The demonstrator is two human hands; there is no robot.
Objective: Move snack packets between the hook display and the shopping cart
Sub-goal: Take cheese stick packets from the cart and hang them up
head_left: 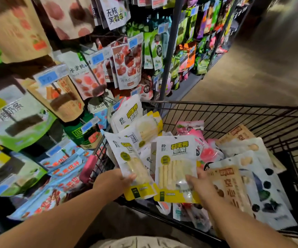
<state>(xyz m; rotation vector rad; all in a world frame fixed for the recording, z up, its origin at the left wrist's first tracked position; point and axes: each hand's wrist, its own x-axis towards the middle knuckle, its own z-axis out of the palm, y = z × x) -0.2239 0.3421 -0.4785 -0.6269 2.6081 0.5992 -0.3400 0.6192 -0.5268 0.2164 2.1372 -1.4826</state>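
Shop hook display [170, 51] stands full of snack bags beside the black cart [234, 105]. Left hand [114, 181] pinches the first packet [133, 163] at its bottom, over the cart. Right hand [201, 185] grips the second packet [176, 163] the same way.

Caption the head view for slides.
Left hand grips one white-and-yellow snack packet, right hand a second packet, over the black wire shopping cart.

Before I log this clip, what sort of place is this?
Most likely a shop's snack aisle: colourful snack packets hang in rows under blue price tags, beside a black wire shopping cart holding more packets.
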